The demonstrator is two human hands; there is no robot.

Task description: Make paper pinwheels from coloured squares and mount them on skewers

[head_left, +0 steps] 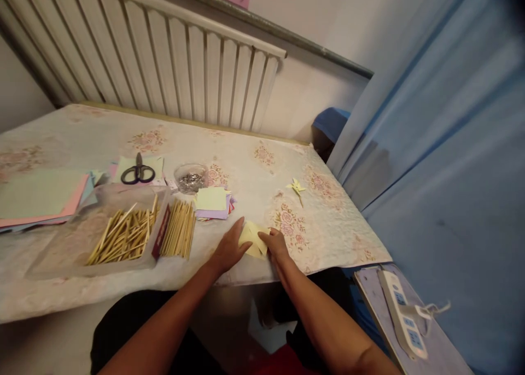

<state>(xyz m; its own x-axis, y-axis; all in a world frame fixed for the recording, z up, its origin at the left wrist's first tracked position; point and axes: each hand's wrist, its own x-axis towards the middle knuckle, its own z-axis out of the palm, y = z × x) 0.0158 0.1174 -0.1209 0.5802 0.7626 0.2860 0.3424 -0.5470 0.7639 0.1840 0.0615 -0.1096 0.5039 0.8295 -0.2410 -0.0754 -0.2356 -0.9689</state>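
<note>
Both bare forearms reach forward and converge. The left hand (229,247) lies palm down, fingers stretched flat and together, thumb pointing toward the right hand (275,242). That one is curled, fingertips pressing down, just beside the left grip.

I see my left hand (229,249) and right hand (275,244) pressing a folded pale yellow paper square (254,239) on the floral-cloth tabletop (246,162). Left of them lies a clear plastic tray of wooden sticks (123,235); behind it, black-handled scissors (138,173).
</note>
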